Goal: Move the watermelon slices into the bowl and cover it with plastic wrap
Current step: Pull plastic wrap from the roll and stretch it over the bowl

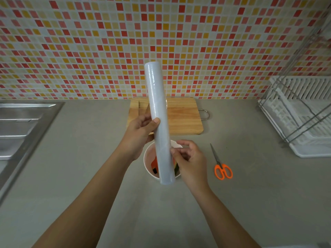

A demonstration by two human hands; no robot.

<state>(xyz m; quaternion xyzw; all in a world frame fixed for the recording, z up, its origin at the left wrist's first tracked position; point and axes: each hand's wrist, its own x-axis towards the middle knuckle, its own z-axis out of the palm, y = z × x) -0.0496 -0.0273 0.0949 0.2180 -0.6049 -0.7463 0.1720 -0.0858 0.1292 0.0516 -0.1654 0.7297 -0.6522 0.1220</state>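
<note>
One roll (159, 120) of plastic wrap, held up tilted over the bowl, top end leaning toward the wall. Left hand (140, 130) grips it about mid-length, thumb across the front. Right hand (190, 159) pinches at the roll's right edge lower down, with thumb and forefinger; the other fingers are curled.

One white bowl (146, 163) on the counter (86, 158), under the roll. Watermelon slices (154, 164) are inside; red flesh and dark rind show either side of the roll. Count uncertain, as the roll hides the middle.

One wooden board (184, 119) behind the bowl, back edge at the tiled wall, wire loop on its right end. One pair of orange-handled scissors (222, 170) right of the bowl, apart from it. One sink (23, 122) far left, one white dish rack (302, 115) far right. Bare counter runs from bowl to sink edge, and in front toward the person.
</note>
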